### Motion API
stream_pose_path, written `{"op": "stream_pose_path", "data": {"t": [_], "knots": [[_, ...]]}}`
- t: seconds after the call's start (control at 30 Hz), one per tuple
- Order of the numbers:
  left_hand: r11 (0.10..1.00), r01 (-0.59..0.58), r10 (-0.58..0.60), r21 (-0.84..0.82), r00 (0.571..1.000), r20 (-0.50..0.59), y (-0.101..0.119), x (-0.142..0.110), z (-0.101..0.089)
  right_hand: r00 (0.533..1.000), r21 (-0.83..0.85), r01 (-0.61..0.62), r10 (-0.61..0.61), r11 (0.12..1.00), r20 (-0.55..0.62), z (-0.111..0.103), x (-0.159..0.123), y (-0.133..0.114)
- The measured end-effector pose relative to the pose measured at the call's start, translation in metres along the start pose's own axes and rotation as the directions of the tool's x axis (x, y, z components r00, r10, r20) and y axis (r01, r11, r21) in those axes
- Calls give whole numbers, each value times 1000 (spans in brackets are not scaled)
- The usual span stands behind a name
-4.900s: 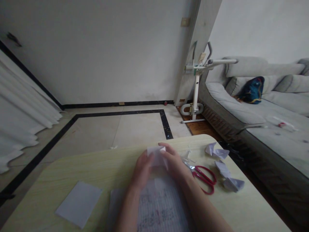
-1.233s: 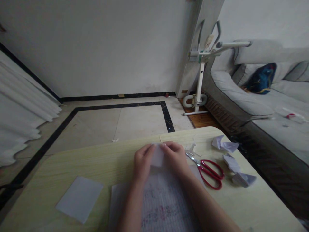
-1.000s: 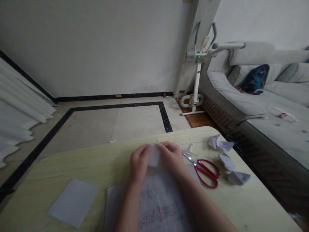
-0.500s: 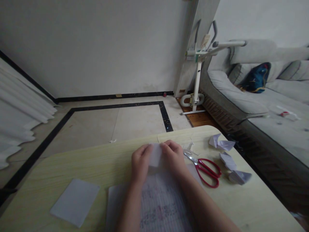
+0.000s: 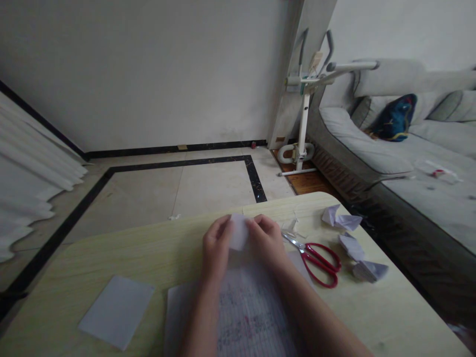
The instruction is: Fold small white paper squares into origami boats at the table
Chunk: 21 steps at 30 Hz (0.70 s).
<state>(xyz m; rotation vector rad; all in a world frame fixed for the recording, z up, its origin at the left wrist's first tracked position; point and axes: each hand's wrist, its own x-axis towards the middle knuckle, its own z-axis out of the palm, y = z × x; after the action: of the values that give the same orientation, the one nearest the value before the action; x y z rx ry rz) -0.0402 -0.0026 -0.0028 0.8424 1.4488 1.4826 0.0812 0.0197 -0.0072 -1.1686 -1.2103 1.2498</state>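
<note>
One paper (image 5: pixel 239 234) | held: left grip (image 5: pixel 215 247), right grip (image 5: pixel 268 244) | visible long axis: forward

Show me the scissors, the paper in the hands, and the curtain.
Scissors (image 5: pixel 320 263): head view, on the red handles.
Paper (image 5: pixel 239 233): head view, middle of its visible face.
Curtain (image 5: pixel 33 183): head view, among its white folds.

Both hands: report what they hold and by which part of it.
A small white paper: the left hand grips its left side, the right hand its right side.
</note>
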Motion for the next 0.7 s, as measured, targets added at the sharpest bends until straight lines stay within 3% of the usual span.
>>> {"op": "stream_pose_path", "data": {"t": [0.13,0.47,0.7], "knots": [[1000,-14,13,27,998,56,-1,0,0,1000,19,-14,15,1000,-24,-1,1,1],[1000,19,-18,23,998,-60,1,1,0,996,-220,80,-67,972,66,6,-3,-7],[999,8,-8,-32,1000,1,-2,1,-1,998,-220,64,-57,973,38,4,-4,-4]]}}
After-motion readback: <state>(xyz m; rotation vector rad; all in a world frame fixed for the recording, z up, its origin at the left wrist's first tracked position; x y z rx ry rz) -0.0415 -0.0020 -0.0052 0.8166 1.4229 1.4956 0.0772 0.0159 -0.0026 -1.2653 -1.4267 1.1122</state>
